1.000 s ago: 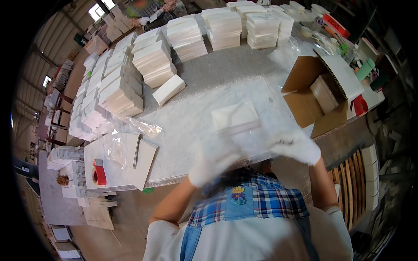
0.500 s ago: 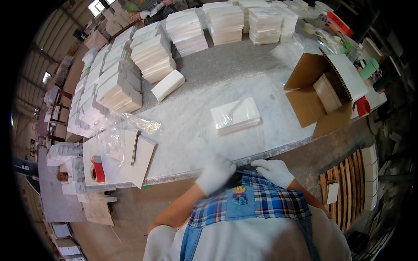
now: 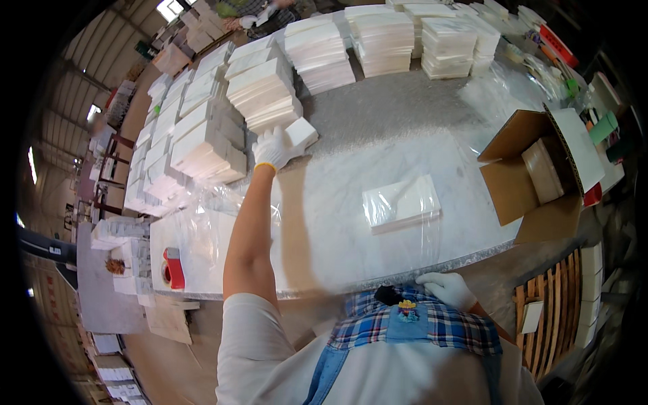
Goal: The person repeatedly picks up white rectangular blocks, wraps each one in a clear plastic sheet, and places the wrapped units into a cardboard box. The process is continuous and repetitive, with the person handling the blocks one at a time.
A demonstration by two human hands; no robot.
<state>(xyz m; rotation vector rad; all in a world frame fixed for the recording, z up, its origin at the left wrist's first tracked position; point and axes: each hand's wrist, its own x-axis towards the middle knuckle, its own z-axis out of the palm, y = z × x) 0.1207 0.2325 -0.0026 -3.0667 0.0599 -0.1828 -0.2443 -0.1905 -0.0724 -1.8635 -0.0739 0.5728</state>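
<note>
The left hand in a white glove with yellow cuff [image 3: 271, 150] has its fingers spread around the near-left end of a loose white rectangular block [image 3: 302, 131], though I cannot tell whether they grip it, while the bent fingers of the white-gloved right hand [image 3: 448, 290] rest by the tabletop's edge, their hold unclear. Beyond those right fingers lies a clear-plastic-wrapped white rectangular stack [image 3: 401, 204]. Far left of both hands, a dark machine part [image 3: 42, 247] carries pale marking too small to read.
</note>
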